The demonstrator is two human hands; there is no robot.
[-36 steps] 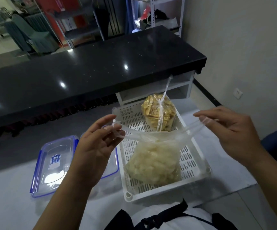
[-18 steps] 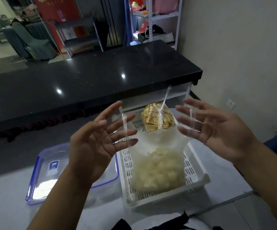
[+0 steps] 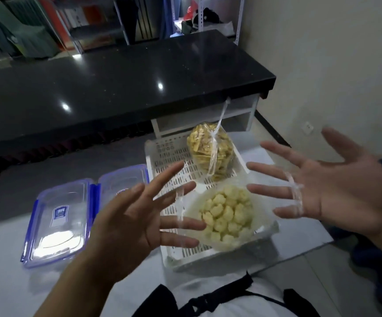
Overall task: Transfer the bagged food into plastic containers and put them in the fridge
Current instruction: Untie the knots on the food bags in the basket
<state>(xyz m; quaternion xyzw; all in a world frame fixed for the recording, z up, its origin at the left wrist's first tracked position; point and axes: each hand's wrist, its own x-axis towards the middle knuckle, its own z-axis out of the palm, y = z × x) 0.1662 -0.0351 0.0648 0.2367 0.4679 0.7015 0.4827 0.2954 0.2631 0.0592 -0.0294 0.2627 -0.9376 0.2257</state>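
A clear bag of pale yellow food lumps (image 3: 226, 216) sits with its mouth wide open in the near end of a white slotted basket (image 3: 210, 256). My left hand (image 3: 130, 225) and my right hand (image 3: 336, 195) are on either side of it, palms facing, fingers spread. One bag handle (image 3: 180, 209) loops over my left fingers and the other handle (image 3: 296, 197) over my right fingers. A second bag, knotted and holding yellow strips (image 3: 208, 149), stands at the basket's far end. Two clear plastic containers with blue clips (image 3: 57, 220) lie left of the basket.
The basket and containers rest on a white table (image 3: 13, 282). A black glossy counter (image 3: 116, 83) runs across behind it. A wall with a socket (image 3: 308, 127) is on the right, and shelving stands beyond the counter.
My hands went from pinching the bag handles to spreading their fingers inside the loops and moving apart. The bag's mouth has opened wide, showing the food.
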